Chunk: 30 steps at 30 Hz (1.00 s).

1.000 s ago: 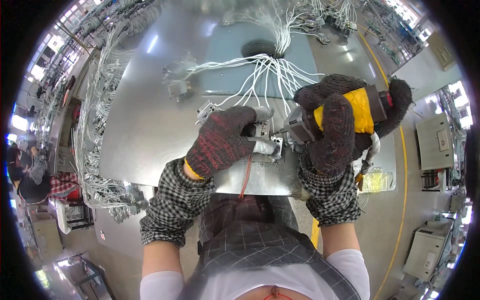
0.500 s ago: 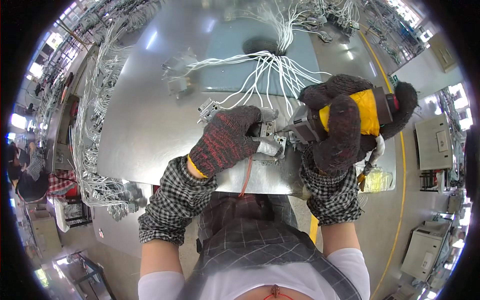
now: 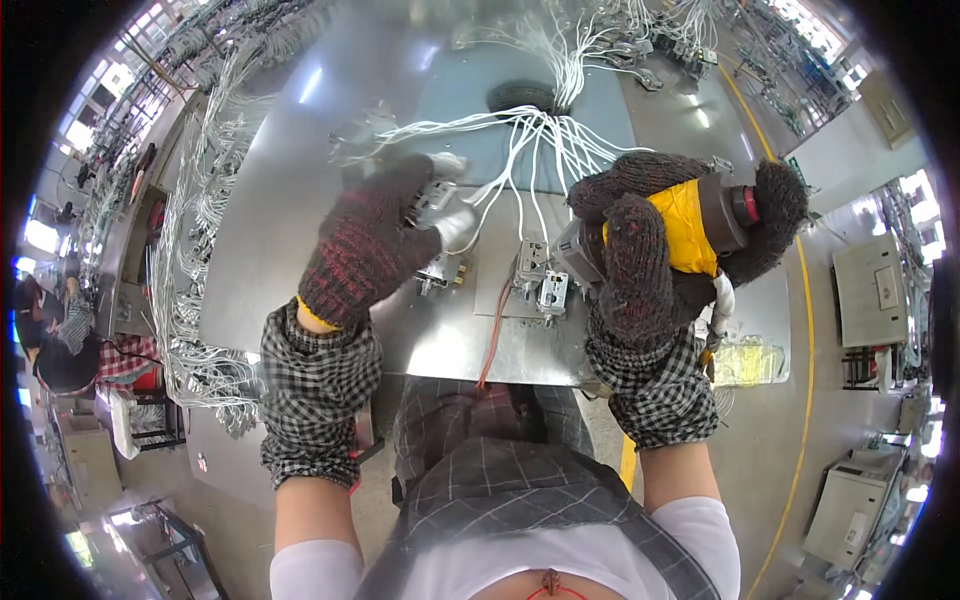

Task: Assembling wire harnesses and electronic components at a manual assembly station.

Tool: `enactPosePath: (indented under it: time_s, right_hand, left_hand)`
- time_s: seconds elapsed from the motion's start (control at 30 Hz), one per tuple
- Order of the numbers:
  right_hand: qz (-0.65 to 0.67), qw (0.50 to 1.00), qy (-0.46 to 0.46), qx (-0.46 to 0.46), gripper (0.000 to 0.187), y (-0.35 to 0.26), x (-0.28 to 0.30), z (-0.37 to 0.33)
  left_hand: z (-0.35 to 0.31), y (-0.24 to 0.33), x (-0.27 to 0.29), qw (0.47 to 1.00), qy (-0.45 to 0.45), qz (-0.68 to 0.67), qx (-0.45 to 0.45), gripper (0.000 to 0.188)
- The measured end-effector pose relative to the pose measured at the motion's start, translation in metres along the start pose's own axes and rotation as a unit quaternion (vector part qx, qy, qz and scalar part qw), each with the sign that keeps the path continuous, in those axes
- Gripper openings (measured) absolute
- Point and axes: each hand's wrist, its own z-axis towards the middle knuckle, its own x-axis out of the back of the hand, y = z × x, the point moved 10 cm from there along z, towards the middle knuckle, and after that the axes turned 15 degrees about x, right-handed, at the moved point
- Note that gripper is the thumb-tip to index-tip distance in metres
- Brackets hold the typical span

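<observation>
While clasping a drill (image 3: pixel 688 225) with right hand (image 3: pixel 640 255), cupping a probably stiff, light block (image 3: pixel 432 200) with left hand (image 3: pixel 370 238), not showing whether closed; best pinching its sides.

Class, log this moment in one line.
left hand: at metal part, grip unclear | right hand: holding power tool | table: metal blocks, white wires

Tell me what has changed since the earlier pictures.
The left hand let go of the small metal parts and moved left and slightly forward, to another metal part; blur hides whether it grips it. The right hand shifted slightly left, still gripping the yellow-banded power tool. The red wires stayed put.
</observation>
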Motion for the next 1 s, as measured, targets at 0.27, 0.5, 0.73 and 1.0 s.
enactPosePath:
  time_s: [0.27,0.5,0.73,1.0]
  right_hand:
    - [-0.015,0.998,0.063,0.009,0.045,0.0,-0.022,-0.004]
    - [-0.378,0.795,-0.26,0.396,0.065,-0.078,-0.098,0.02]
    - [-0.438,0.809,-0.173,0.351,0.077,-0.045,-0.094,0.006]
    - [-0.423,0.83,-0.163,0.325,0.08,-0.037,-0.09,-0.004]
  left_hand:
    - [-0.035,0.005,-0.053,0.987,-0.135,0.019,-0.087,0.063]
    - [-0.017,0.052,-0.065,0.99,-0.075,-0.061,-0.101,0.061]
    - [-0.011,-0.007,-0.08,0.987,-0.132,-0.058,0.064,0.066]
    - [-0.011,0.008,-0.081,0.984,-0.14,0.075,0.075,0.066]
